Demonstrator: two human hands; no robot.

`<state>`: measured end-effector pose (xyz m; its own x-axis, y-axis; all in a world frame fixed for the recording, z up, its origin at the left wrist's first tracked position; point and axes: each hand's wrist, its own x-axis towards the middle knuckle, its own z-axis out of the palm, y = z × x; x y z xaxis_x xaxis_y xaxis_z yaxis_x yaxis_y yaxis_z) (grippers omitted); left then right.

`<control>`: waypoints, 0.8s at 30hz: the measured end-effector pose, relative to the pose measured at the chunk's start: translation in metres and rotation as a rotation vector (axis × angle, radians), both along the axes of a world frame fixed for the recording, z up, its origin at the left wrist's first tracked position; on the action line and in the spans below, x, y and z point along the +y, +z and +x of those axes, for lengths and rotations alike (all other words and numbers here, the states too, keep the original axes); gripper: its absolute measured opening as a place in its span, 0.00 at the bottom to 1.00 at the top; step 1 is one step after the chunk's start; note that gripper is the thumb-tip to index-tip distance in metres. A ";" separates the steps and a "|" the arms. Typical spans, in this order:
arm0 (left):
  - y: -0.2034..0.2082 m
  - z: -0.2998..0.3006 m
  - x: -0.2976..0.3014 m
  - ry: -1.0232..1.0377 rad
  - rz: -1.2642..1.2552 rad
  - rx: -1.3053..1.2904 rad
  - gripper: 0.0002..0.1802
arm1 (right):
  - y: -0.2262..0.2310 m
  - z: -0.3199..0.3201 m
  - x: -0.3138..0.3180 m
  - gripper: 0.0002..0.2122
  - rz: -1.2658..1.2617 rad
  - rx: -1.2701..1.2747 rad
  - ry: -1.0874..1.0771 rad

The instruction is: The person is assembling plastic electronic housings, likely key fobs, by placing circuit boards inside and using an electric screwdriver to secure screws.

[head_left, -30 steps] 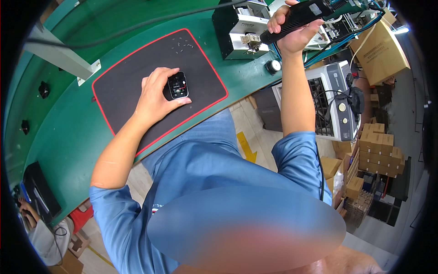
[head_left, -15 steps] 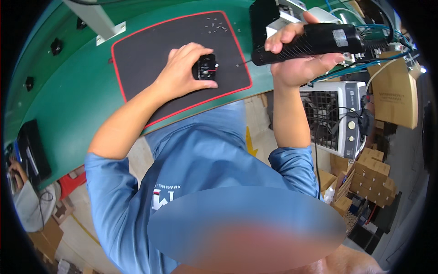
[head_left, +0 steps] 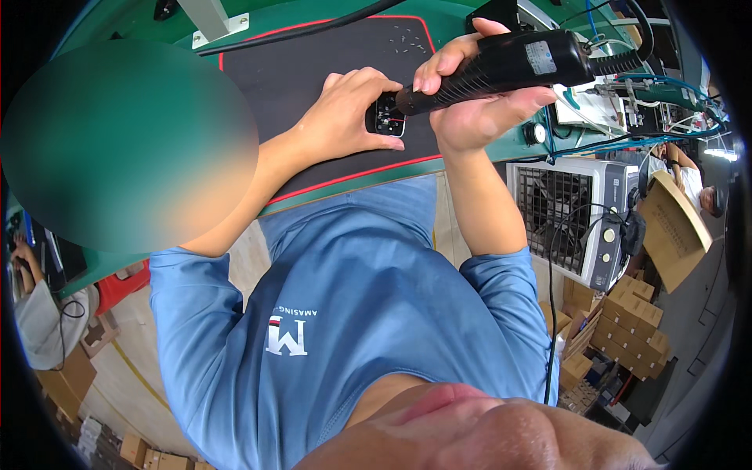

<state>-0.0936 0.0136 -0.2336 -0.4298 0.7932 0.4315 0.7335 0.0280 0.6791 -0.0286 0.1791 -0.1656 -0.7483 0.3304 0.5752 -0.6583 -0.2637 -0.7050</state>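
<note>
Black, ribbed and corded, the powered driver (head_left: 501, 66) lies in the right hand (head_left: 474, 121), its fingers wrapped around the barrel, its nose over the right half of the mat (head_left: 282, 86). On that same part of the mat sits the small open case (head_left: 388, 124). The left hand (head_left: 345, 113) has its fingers gripping the case at its far and near ends, probably to steady it while leaving the inside exposed. Screw-like pieces (head_left: 407, 39) lie scattered near the mat's far right corner, presumably for easy reach.

Half a second ago the driver's bit stood at the mat's right edge, apart from the case; now the nose overlaps the case in view, though whether the bit touches is hidden. The left hand's grip looks unchanged.
</note>
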 end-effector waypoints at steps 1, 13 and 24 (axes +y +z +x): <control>0.001 0.000 0.000 -0.002 -0.006 -0.005 0.42 | 0.000 0.000 0.000 0.52 0.008 -0.010 -0.016; -0.003 0.002 -0.002 -0.001 -0.003 -0.018 0.41 | -0.001 0.007 -0.023 0.48 -0.006 -0.121 -0.055; 0.005 -0.004 0.001 -0.006 -0.090 0.064 0.46 | 0.028 -0.002 -0.006 0.44 0.141 -0.107 -0.136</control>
